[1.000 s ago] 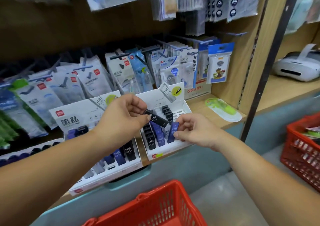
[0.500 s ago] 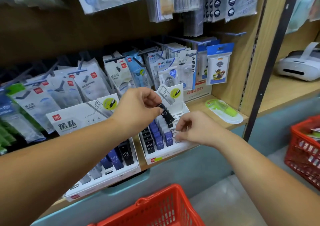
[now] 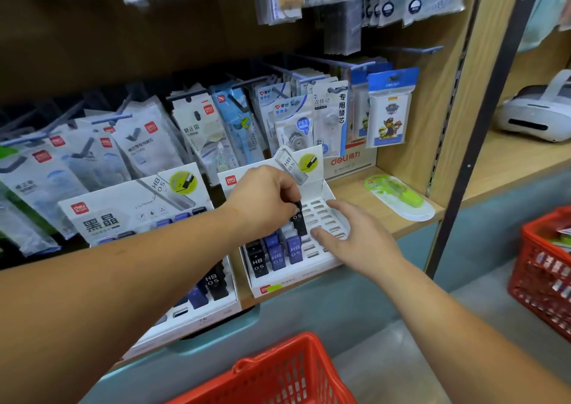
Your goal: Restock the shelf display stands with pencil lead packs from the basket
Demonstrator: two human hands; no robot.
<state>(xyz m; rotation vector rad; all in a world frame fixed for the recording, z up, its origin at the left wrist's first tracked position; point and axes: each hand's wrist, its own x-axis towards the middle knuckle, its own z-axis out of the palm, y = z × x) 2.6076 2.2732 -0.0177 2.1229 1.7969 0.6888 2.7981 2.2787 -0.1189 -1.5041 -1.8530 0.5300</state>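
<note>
Lead pack (image 3: 299, 220) pinched by left hand (image 3: 265, 199); upright.

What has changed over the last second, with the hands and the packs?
The left hand, still pinching the black lead pack, brought it down to the slots of the right display stand. The right hand let go of the blue pack, now seated in the front row, and lies open over the empty slots. The left display stand and red basket stayed put.
</note>
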